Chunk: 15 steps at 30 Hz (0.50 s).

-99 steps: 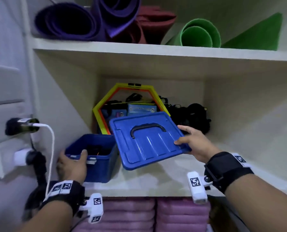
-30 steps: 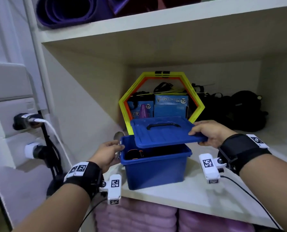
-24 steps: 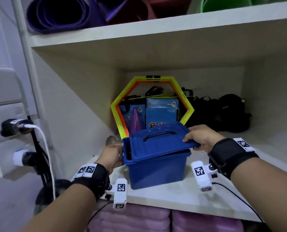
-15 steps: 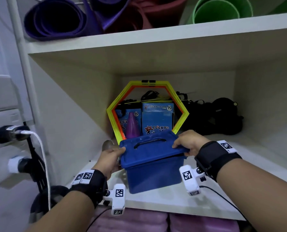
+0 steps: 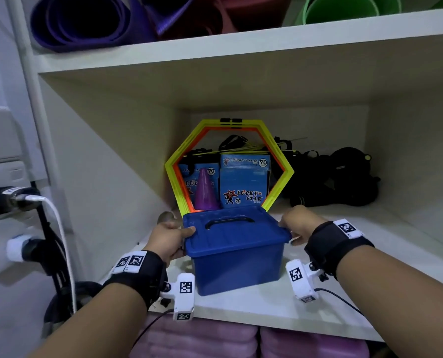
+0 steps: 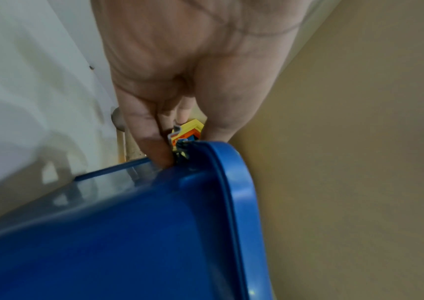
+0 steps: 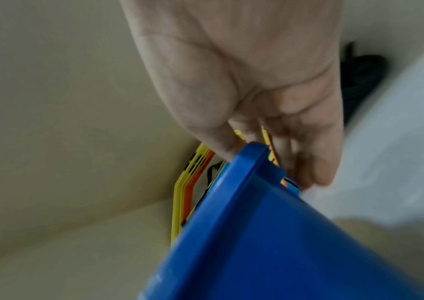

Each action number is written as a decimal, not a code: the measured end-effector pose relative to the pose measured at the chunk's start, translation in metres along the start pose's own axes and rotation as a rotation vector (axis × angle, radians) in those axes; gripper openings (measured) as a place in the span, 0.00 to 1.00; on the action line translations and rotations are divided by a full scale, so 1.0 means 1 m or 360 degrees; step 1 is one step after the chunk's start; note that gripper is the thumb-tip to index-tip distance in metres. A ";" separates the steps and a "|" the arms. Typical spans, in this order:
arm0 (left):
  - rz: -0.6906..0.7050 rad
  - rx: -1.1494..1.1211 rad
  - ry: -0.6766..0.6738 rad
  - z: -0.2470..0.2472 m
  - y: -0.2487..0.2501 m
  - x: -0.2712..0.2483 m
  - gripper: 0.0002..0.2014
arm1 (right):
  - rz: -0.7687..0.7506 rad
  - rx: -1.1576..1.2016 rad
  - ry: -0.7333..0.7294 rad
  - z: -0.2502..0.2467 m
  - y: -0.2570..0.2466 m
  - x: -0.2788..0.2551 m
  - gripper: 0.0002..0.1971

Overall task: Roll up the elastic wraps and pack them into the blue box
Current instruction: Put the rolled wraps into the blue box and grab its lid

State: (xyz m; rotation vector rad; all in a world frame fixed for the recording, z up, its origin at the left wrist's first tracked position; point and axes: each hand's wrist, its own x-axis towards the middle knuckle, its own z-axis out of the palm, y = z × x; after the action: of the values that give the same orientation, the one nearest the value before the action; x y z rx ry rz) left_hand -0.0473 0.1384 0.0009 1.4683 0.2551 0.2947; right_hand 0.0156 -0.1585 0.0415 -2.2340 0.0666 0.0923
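Observation:
The blue box (image 5: 237, 264) stands on the white shelf (image 5: 261, 308) with its blue lid (image 5: 230, 229) lying flat on top, black handle up. My left hand (image 5: 170, 236) grips the box's left edge: the thumb lies on the lid and the fingers (image 6: 151, 148) curl on a grey clip (image 6: 174, 133) under the rim. At the right edge my right hand (image 5: 295, 224) grips the lid (image 7: 246, 168), thumb on top and fingers (image 7: 316, 168) below the rim. The box's inside is hidden, and no elastic wraps show.
Behind the box stand yellow-orange hexagon rings (image 5: 172, 177), blue Lucky Star cartons (image 5: 245, 182) and a purple cone (image 5: 205, 189). Black straps and gear (image 5: 341, 177) fill the back right. Rolled mats (image 5: 86, 21) lie on the shelf above, pink padding (image 5: 202, 339) below, plugs and a white cable (image 5: 60, 228) at left.
My right hand has lowered the tilted lid onto the box until it lies flat. My left hand has shifted from the box's side up to the lid's left edge and clip.

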 end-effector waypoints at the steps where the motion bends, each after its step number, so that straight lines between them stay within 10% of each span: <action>1: 0.0010 0.0052 -0.0002 0.000 0.001 0.002 0.04 | 0.0077 0.0196 -0.0108 0.002 0.003 -0.002 0.10; 9: 0.0128 0.0448 0.0087 0.006 0.014 0.019 0.23 | 0.0130 0.0699 -0.0128 -0.007 0.017 -0.007 0.08; 15: -0.0084 0.0333 0.0108 0.001 0.017 0.029 0.10 | 0.0230 0.1115 -0.0392 -0.014 0.028 -0.015 0.06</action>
State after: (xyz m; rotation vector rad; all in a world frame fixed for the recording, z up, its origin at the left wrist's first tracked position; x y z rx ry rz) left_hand -0.0207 0.1487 0.0180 1.6568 0.3882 0.2819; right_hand -0.0006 -0.1866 0.0291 -1.5040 0.1072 0.3640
